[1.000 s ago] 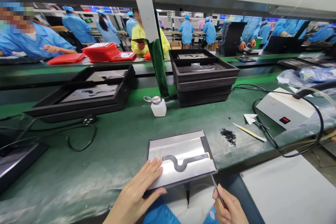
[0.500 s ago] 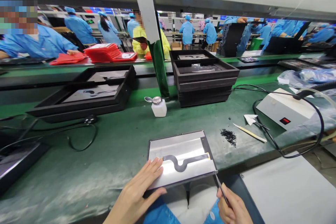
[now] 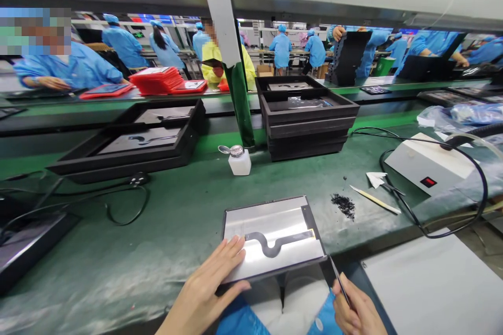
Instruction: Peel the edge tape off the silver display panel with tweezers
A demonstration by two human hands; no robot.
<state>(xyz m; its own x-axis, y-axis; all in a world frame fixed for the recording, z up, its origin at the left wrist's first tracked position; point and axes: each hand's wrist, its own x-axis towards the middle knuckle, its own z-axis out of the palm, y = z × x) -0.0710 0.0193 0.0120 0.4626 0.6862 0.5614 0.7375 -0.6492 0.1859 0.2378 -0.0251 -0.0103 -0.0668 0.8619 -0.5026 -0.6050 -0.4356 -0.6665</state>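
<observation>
A display panel [image 3: 275, 220] with a silvery back and a dark curved flex cable [image 3: 269, 248] lies at the bench's front edge, its near side jutting over it. My left hand [image 3: 212, 277] rests on the panel's left part, fingers stretched flat on the back and thumb apart near the front edge. Closed around slim metal tweezers [image 3: 340, 281], my right hand [image 3: 356, 306] is just right of the panel's near right corner. The tweezers' tip is close beside that corner. To the right lies a heap of black scraps [image 3: 343, 206].
Behind the panel stands a white dispenser bottle [image 3: 239, 162], lid up. Black trays [image 3: 310, 131] are stacked beyond it; others [image 3: 129, 152] are at left. A yellow-handled blade [image 3: 375, 199], cables and a white box [image 3: 428, 162] lie right. Co-workers in blue sit across the line.
My right hand and the tweezers have moved slightly right, off the panel's corner. My left hand and the panel hold their place. A co-worker's hand has left the red sleeve across the line.
</observation>
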